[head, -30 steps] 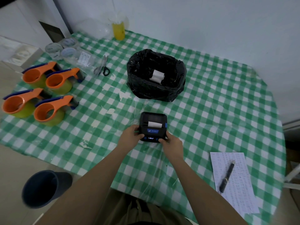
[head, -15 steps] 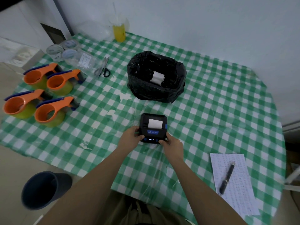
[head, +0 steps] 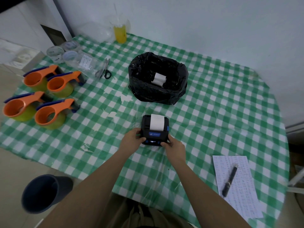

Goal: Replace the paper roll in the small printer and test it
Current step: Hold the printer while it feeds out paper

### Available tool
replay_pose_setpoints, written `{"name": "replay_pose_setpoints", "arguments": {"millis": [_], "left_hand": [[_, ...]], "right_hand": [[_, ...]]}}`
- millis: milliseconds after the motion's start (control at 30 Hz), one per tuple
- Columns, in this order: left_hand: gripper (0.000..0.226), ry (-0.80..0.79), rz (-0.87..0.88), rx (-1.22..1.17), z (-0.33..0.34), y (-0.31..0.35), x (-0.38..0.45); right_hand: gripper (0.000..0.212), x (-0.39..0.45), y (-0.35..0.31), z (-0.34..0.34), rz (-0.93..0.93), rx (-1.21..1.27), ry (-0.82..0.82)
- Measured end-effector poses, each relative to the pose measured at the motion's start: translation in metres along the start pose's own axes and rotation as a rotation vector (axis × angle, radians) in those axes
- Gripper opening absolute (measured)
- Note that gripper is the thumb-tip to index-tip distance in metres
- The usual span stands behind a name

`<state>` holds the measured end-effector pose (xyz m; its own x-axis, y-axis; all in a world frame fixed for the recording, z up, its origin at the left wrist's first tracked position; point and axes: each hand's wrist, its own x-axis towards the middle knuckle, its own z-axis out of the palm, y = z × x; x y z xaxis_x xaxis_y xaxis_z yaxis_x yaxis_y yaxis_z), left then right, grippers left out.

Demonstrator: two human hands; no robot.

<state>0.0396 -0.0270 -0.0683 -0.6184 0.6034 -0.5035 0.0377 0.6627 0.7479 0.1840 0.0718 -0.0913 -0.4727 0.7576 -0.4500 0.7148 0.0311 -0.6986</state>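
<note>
Covering the table is a green-and-white checked cloth under clear plastic film, set against a pale wall. Near the middle sits the small black printer, a strip of white paper standing out of its slot. The left hand grips the printer's left side and the right hand grips its right near corner, thumbs on the front panel. Just beyond it stands a bin lined with a black bag, a white paper roll inside. Four orange tape dispensers line the left side, with scissors and tape rolls farther back. A written sheet with a pen lies at the near right. A yellow drink stands by the wall, and a dark bucket sits on the floor.
</note>
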Motion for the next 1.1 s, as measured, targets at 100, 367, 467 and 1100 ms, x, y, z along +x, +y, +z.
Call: {"name": "replay_pose_setpoints", "arguments": {"millis": [100, 367, 467, 1100], "left_hand": [[0.039, 0.001, 0.000, 0.006, -0.0002, -0.0001, -0.0006], [0.038, -0.002, -0.003, 0.013, -0.0001, 0.0008, -0.0005], [0.039, -0.004, -0.008, 0.017, 0.0000, 0.0010, -0.0006], [0.039, 0.001, -0.006, 0.020, -0.0001, 0.0019, -0.0005]], "right_hand": [[0.040, 0.0001, 0.0004, 0.0003, 0.002, 0.003, 0.003], [0.039, -0.0015, -0.0017, -0.0016, -0.006, -0.001, -0.005], [0.039, -0.0018, -0.0021, -0.0017, -0.009, -0.007, -0.003], [0.041, -0.0008, -0.0007, 0.0005, 0.001, 0.000, 0.003]]}}
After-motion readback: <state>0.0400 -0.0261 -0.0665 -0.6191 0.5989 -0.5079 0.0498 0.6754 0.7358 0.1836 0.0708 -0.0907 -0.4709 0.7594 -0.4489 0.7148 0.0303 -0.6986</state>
